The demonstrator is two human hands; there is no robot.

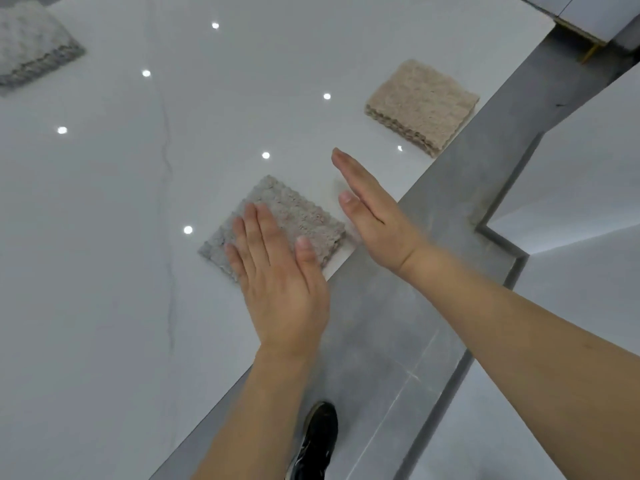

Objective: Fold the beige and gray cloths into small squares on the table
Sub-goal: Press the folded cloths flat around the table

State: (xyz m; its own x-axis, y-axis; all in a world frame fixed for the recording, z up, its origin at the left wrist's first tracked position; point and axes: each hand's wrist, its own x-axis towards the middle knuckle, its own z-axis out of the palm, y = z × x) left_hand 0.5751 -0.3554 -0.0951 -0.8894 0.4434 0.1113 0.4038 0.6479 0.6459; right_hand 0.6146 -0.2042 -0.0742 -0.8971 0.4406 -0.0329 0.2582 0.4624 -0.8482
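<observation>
A gray cloth (298, 211) folded into a small square lies near the table's front edge. My left hand (277, 268) presses flat on its near half, fingers straight. Just right of the cloth my right hand (374, 213) hovers with straight fingers, apart from it and holding nothing. A stack of folded beige cloths (420, 105) sits farther right along the same edge. Another folded gray cloth (31, 46) lies at the far left corner of the view.
The glossy white table (138, 237) reflects several ceiling lights. Its edge runs diagonally from bottom centre to upper right. Beyond it is gray tiled floor (398, 334), with a black shoe (315, 441) at the bottom and white cabinets (588, 12) at the top right.
</observation>
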